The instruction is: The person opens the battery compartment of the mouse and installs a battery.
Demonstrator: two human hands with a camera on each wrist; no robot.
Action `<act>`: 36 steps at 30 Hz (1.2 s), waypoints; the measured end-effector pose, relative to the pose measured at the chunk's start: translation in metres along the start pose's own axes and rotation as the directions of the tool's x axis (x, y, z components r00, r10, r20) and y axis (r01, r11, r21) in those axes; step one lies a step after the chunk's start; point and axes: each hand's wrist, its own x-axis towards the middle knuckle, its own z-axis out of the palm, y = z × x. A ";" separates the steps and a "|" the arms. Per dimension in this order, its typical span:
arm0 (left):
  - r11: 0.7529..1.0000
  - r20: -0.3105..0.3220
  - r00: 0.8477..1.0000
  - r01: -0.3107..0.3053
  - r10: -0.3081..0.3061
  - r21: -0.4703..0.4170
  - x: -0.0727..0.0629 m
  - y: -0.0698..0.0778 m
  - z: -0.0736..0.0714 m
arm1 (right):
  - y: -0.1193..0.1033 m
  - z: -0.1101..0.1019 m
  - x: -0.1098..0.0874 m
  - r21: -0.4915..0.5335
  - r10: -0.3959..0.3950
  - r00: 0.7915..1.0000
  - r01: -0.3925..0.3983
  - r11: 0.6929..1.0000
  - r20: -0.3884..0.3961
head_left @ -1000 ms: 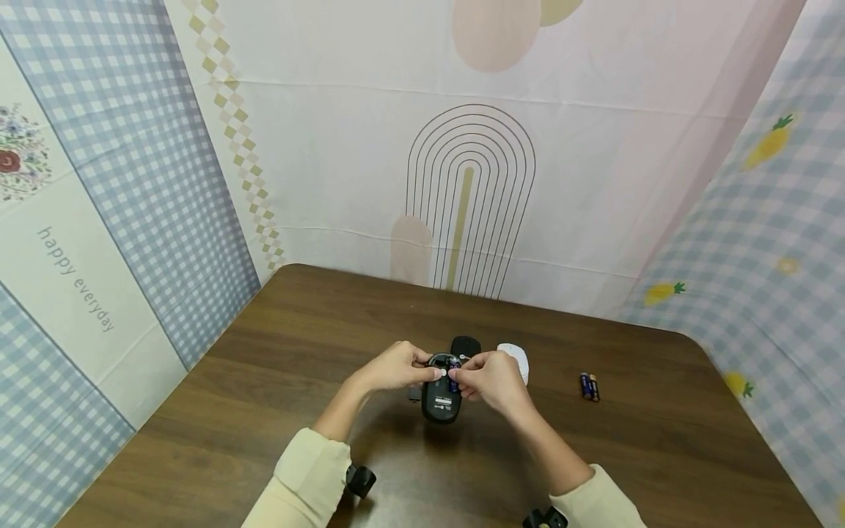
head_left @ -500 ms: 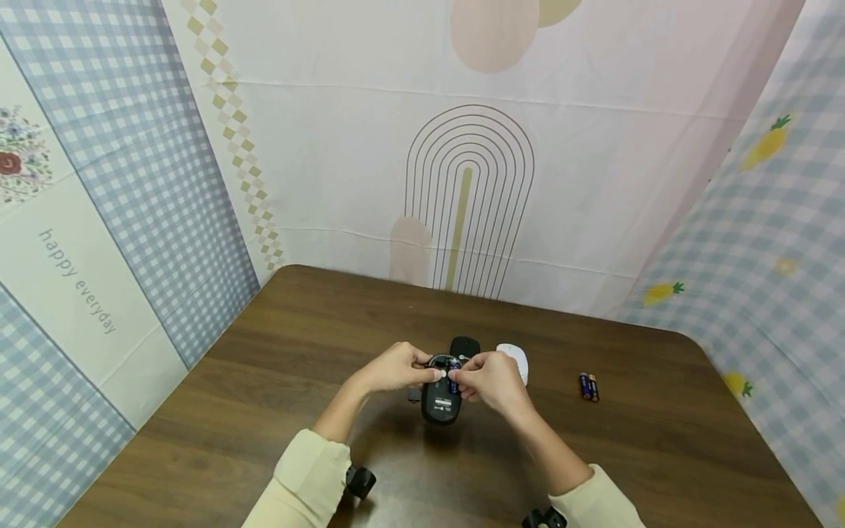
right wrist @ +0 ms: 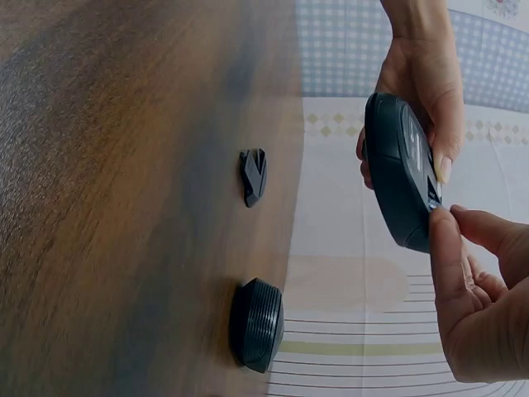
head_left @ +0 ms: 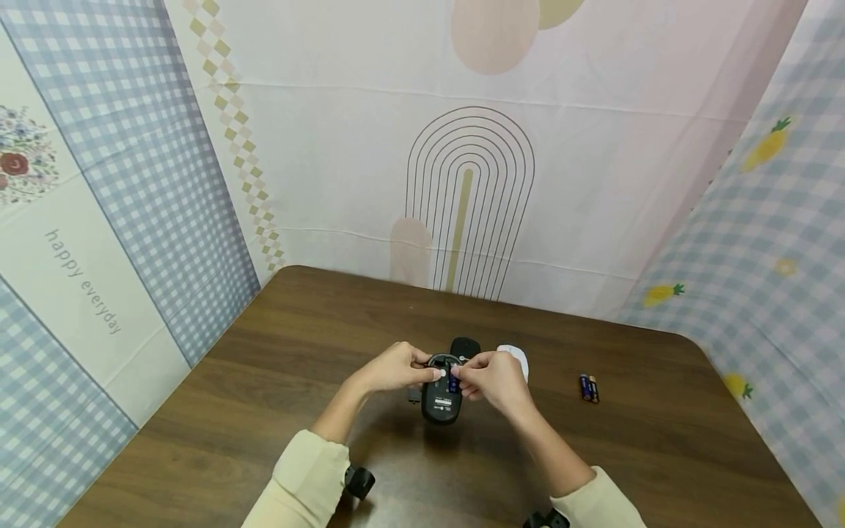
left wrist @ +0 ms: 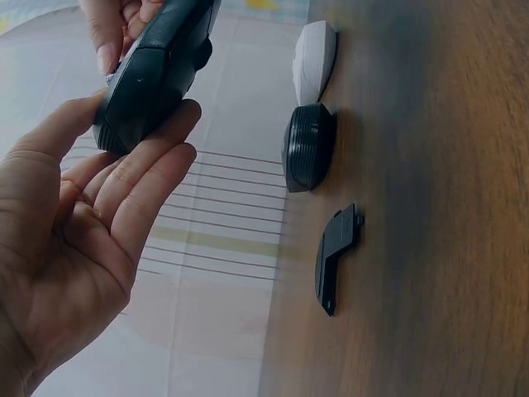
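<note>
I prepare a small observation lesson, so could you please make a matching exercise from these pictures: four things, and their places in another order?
Things
1. opened black computer mouse
2. white computer mouse
3. two loose batteries
4. black battery cover

Places
A. side by side, farthest right on the table
B. on the table, partly behind the right hand in the head view
C. on the table, bearing no batteries
D. held up by the left hand

Pairs: 1-D, 2-B, 3-A, 4-C
</note>
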 end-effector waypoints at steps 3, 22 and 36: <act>1.000 0.005 1.000 -0.001 0.001 -0.021 -0.001 0.001 0.000 | -0.001 -0.004 0.002 0.068 0.010 1.000 -0.010 0.998 -0.009; 1.000 0.003 1.000 -0.004 0.004 -0.028 0.001 0.006 0.000 | 0.008 -0.017 0.015 0.137 0.055 0.988 -0.076 0.988 0.147; 1.000 -0.015 1.000 -0.002 0.002 -0.019 0.002 0.006 0.000 | 0.002 -0.018 0.015 0.103 0.058 0.987 -0.074 0.992 0.151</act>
